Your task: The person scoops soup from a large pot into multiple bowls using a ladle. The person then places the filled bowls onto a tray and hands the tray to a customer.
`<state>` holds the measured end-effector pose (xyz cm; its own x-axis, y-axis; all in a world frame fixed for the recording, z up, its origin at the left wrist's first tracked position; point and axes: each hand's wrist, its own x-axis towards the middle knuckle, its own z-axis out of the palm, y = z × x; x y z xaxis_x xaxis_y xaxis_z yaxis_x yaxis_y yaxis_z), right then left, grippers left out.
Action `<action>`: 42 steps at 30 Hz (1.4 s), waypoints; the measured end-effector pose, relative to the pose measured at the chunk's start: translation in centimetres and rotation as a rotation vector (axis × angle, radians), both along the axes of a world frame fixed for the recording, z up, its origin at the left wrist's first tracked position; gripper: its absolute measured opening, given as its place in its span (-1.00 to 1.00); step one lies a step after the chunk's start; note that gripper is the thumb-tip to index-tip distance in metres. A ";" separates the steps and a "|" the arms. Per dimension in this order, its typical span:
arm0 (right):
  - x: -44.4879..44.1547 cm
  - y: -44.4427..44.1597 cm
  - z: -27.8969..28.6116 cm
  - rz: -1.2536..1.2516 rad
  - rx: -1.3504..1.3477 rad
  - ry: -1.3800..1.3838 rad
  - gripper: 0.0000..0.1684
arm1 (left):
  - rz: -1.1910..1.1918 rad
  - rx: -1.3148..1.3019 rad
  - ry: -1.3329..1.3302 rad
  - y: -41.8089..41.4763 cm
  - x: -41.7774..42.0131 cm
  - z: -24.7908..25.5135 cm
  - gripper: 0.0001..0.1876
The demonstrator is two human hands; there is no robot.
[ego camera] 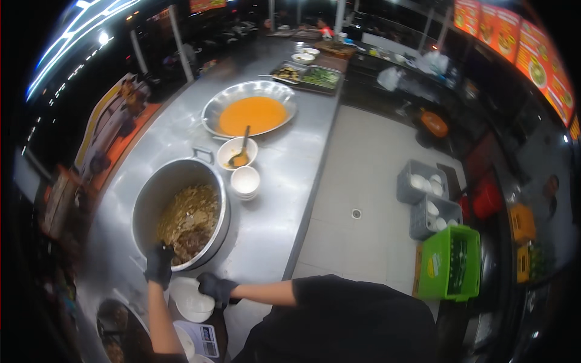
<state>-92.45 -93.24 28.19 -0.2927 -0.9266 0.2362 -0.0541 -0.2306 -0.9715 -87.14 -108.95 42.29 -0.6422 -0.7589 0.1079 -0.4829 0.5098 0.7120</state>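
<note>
My left hand (159,264), in a black glove, is at the near rim of a large metal pot (152,199). Its fingers reach over the rim, and whatever they may hold is hidden. Brown chunky food in broth (193,222) lies in the pot. Beside the pot, my right hand (218,288), also gloved in black, grips the edge of a white bowl (190,297). Below that bowl is a white kitchen scale (204,340) with a display and buttons. A second pot (119,329) with dark contents stands at the lower left, partly behind my left forearm.
A steel counter (268,227) carries stacked white bowls (245,180), a bowl with a black ladle (238,154), a wide basin of orange liquid (254,115) and trays of greens (321,77). Grey crates (422,181) and a green crate (438,267) stand on the right.
</note>
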 end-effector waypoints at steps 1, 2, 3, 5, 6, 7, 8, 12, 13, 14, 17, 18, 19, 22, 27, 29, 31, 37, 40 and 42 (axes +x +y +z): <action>-0.9 0.4 -1.3 -0.052 0.001 0.006 -0.60 | 0.020 -0.189 -0.038 -0.1 -0.2 0.7 -0.93; -3.0 2.5 2.0 0.119 0.469 -0.568 -0.59 | 0.082 0.019 0.125 -2.2 2.3 0.3 -0.93; -4.3 3.7 3.6 0.141 0.388 -0.570 -0.59 | 0.139 0.207 0.299 -4.1 5.0 0.6 -0.89; -7.2 3.0 1.3 0.001 0.559 -0.702 -0.49 | 0.090 0.235 0.395 -6.7 7.4 5.2 -0.86; -8.3 2.6 1.5 0.012 0.540 -0.610 -0.45 | 0.154 0.381 0.548 -8.1 9.1 7.0 -0.85; -9.8 2.4 1.8 0.004 0.519 -0.519 -0.41 | 0.150 0.310 0.487 -9.3 10.5 9.5 -0.86; -11.1 1.6 0.6 -0.055 0.331 -0.406 -0.40 | 0.151 0.351 0.560 -8.4 10.0 13.1 -0.86; -13.9 0.5 7.9 0.240 0.628 -0.391 -0.37 | 0.073 0.158 0.486 -7.9 12.9 22.4 -0.88; -13.9 -0.2 8.8 0.259 0.675 -0.345 -0.35 | 0.050 0.039 0.391 -7.2 13.6 24.8 -0.86; -14.1 -0.8 9.3 0.270 0.728 -0.299 -0.32 | 0.127 0.064 0.403 -6.9 13.7 26.7 -0.85; -12.5 -4.0 9.7 0.107 0.548 -0.368 -0.30 | 0.271 -0.037 0.424 -2.4 12.0 30.2 -0.76; -11.7 -5.2 9.9 0.058 0.485 -0.393 -0.29 | 0.186 -0.080 0.419 -3.3 12.2 29.7 -0.81; -10.2 -6.7 10.2 0.027 0.420 -0.419 -0.28 | 0.116 -0.129 0.410 -3.8 12.9 29.5 -0.85; -5.8 -10.6 10.7 -0.040 0.347 -0.521 -0.24 | -0.271 -1.208 -0.208 -1.3 16.1 31.4 -0.85; -7.8 -8.1 12.5 -0.027 0.212 -0.418 -0.24 | 0.086 -0.108 0.559 7.4 11.4 23.9 -0.85; -7.6 -8.5 11.6 -0.061 0.151 -0.476 -0.22 | 0.088 -0.886 -0.332 12.2 12.4 23.8 -0.88; -8.2 -10.0 8.2 -0.166 0.086 -0.509 -0.19 | -0.147 -1.195 -0.449 14.6 14.0 21.4 -0.89; -11.6 -14.4 -4.9 -0.844 -0.184 1.041 -0.14 | 0.068 -0.662 -0.192 14.6 16.5 20.1 -0.66; -12.2 -12.9 -1.7 -0.176 0.091 0.070 -0.23 | 0.241 -0.659 0.012 12.4 16.0 23.1 -0.69; -11.9 -11.0 -1.4 -0.211 0.141 0.195 -0.28 | 0.327 -0.686 0.178 6.9 17.2 23.0 -0.71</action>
<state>-104.35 -104.23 26.76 -0.4433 -0.8779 0.1808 -0.2751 -0.0586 -0.9596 -69.92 -102.02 65.32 -0.3261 -0.6331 0.7020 -0.5930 0.7153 0.3697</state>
